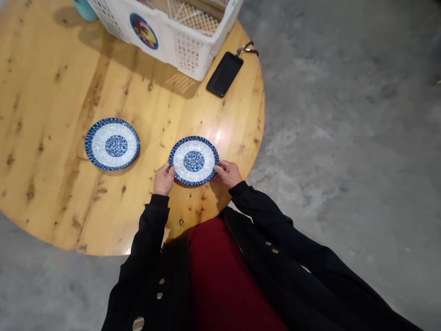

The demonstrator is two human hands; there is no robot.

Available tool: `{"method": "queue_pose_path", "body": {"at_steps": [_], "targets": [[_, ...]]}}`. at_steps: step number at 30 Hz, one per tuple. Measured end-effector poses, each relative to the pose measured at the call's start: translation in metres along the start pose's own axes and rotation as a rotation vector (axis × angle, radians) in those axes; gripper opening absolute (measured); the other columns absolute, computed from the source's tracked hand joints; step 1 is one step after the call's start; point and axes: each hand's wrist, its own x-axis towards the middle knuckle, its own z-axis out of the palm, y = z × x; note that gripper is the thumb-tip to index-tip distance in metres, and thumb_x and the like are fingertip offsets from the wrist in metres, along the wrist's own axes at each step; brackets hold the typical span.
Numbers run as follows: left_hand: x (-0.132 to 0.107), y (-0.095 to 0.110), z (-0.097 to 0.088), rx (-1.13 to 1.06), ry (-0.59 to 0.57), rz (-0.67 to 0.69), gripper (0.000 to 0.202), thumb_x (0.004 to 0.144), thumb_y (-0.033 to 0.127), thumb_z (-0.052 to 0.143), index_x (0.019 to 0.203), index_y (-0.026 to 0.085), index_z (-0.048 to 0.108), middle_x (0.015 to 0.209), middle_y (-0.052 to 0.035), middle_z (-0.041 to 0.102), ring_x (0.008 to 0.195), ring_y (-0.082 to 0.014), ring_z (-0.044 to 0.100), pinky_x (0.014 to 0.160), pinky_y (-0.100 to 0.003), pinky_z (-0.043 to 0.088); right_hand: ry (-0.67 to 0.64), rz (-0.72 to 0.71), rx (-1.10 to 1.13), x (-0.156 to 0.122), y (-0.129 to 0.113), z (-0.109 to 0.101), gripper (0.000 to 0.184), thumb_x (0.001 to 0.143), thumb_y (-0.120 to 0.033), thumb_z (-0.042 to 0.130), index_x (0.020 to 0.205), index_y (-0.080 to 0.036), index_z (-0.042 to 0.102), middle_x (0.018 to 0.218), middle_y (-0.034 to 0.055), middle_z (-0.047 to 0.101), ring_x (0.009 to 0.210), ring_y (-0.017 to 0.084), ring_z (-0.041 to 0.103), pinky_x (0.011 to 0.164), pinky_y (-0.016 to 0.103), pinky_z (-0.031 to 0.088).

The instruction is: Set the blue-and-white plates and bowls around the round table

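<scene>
Just below the centre of the frame, a blue-and-white plate (194, 161) is gripped at opposite edges. Left hand (164, 179): closed on the left rim, thumb uppermost. Right hand (228, 174): closed on the right rim, thumb on top, fingers passing beneath. Whether the plate bears on the wooden table (51, 193) or is slightly raised cannot be determined.

Handling, in my judgement: keep both grips equally firm and the plate level; glazed ware may slip if one side leads. Keep clear of the matching plate (112, 144) at left, since contact could chip a rim.

Appearance: dark blue patterned border, pale band faintly figured, dense blue floral medallion at centre. No chip or crack discernible at this resolution.
</scene>
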Motion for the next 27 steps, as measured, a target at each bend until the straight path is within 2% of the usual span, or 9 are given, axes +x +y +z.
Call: {"method": "queue_pose_path", "body": {"at_steps": [8, 19, 27], "targets": [[-0.0017, -0.0001, -0.0001, 0.019, 0.006, 0.017, 0.022, 0.084, 0.035, 0.056, 0.068, 0.02, 0.053, 0.061, 0.0013, 0.046, 0.067, -0.0161, 0.046, 0.062, -0.026, 0.038, 0.003, 0.015, -0.019, 0.0034, 0.0021, 0.0018, 0.019, 0.077, -0.04, 0.055, 0.073, -0.021, 0.057, 0.054, -0.0023, 0.061, 0.051, 0.018, 0.063, 0.051, 0.028, 0.05], [-0.0017, 0.0006, -0.0008, 0.026, 0.025, 0.035, 0.022, 0.082, 0.035, 0.056, 0.066, 0.021, 0.052, 0.06, 0.0015, 0.045, 0.067, -0.0164, 0.046, 0.061, -0.026, 0.037, 0.009, 0.04, 0.014, 0.0022, 0.0017, 0.0061, 0.017, 0.077, -0.038, 0.055, 0.073, -0.022, 0.056, 0.05, -0.003, 0.06, 0.049, 0.019, 0.064, 0.048, 0.029, 0.051], [0.0002, 0.0023, 0.0007, 0.04, 0.035, 0.043, 0.022, 0.083, 0.035, 0.056, 0.066, 0.021, 0.052, 0.061, 0.0005, 0.048, 0.07, -0.0171, 0.049, 0.062, -0.026, 0.039, 0.006, 0.011, -0.038, 0.0018, 0.002, 0.0018, 0.026, 0.079, -0.045, 0.058, 0.072, -0.02, 0.059, 0.054, -0.0008, 0.061, 0.052, 0.019, 0.064, 0.053, 0.029, 0.053]]}}
